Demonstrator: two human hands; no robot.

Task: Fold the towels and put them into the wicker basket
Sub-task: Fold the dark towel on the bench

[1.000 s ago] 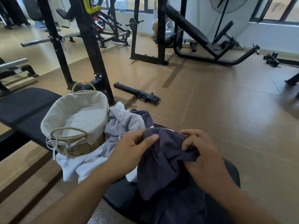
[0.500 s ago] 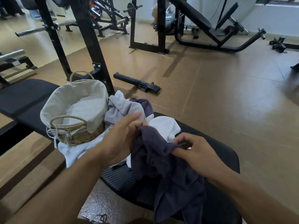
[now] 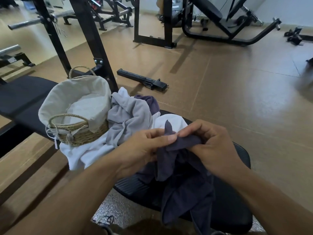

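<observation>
A dark purple towel (image 3: 184, 189) hangs crumpled over the black bench pad (image 3: 237, 206). My left hand (image 3: 144, 150) and my right hand (image 3: 213, 148) both pinch its upper edge, fingertips almost meeting, with one corner sticking up between them. Behind my hands lies a loose pile: a light grey towel (image 3: 128, 116), a white towel (image 3: 89, 153) and another purple towel (image 3: 149, 100). The wicker basket (image 3: 81, 134) with its cream cloth liner stands to the left on the bench, touching the pile; nothing shows inside it.
A black rack upright (image 3: 94, 48) rises right behind the basket. A loose black bar (image 3: 144, 80) lies on the brown floor beyond the pile. More gym machines (image 3: 211, 22) stand at the back. A second black bench (image 3: 22, 94) extends left.
My hands have come together on the purple towel's edge, now pinching one corner between them. The view has tilted down slightly.
</observation>
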